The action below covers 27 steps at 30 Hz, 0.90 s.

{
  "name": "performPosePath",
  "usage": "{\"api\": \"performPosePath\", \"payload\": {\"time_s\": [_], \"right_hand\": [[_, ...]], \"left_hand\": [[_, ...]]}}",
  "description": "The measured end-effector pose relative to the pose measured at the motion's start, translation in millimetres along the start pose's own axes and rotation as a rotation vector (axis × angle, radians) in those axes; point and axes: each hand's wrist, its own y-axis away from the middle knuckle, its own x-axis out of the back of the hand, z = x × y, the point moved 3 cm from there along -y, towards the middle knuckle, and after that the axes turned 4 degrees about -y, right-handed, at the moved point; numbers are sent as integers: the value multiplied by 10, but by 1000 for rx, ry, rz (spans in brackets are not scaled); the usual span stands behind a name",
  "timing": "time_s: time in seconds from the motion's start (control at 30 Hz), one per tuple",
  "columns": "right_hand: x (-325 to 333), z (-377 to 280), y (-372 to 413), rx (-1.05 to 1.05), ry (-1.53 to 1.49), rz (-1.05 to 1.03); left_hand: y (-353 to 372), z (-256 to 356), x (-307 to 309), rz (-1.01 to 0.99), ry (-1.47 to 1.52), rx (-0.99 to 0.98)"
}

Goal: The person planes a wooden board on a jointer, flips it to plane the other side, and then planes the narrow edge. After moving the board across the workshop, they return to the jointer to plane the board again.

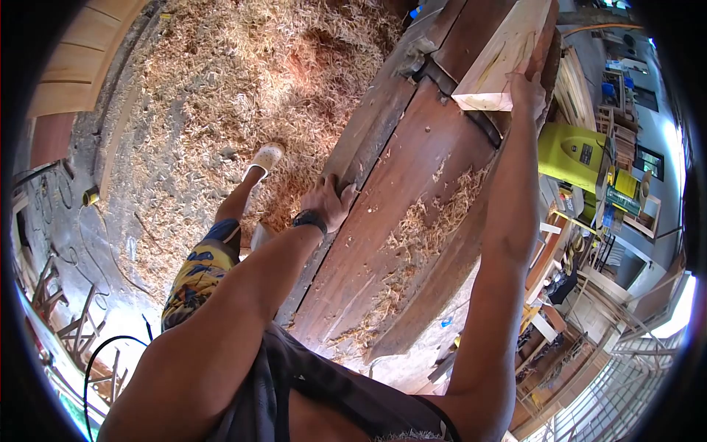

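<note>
A long, dark wooden workbench (420,166) runs diagonally through the head view. My left hand (328,203), with a dark band on its wrist, grips the bench's left edge, fingers curled and partly hidden. A thick, pale wooden board (493,62) lies on the far part of the bench, its cut end facing me. My right hand (526,96) reaches forward and holds the right side of this board near that end; some fingers are hidden. Just in front of the board, a dark bar (482,127) sits across the bench.
Curly wood shavings (272,70) cover the floor on the left, and more (420,232) lie on the bench. My foot in a light clog (266,158) stands there. A yellow-green machine cover (571,156) is right of the bench. Cables (96,243) trail across the left floor.
</note>
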Motion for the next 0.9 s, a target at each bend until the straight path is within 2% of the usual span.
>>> {"api": "performPosePath", "payload": {"time_s": [0.5, 0.73, 0.9], "right_hand": [[-109, -118, -374, 52, 66, -14], [-354, -462, -752, 44, -29, -77], [-345, -814, -676, -27, -95, -96]], "left_hand": [[-2, -5, 3, 5, 1, -13], [-28, -21, -9, 11, 19, -58], [-55, -24, -4, -24, 6, -86]]}}
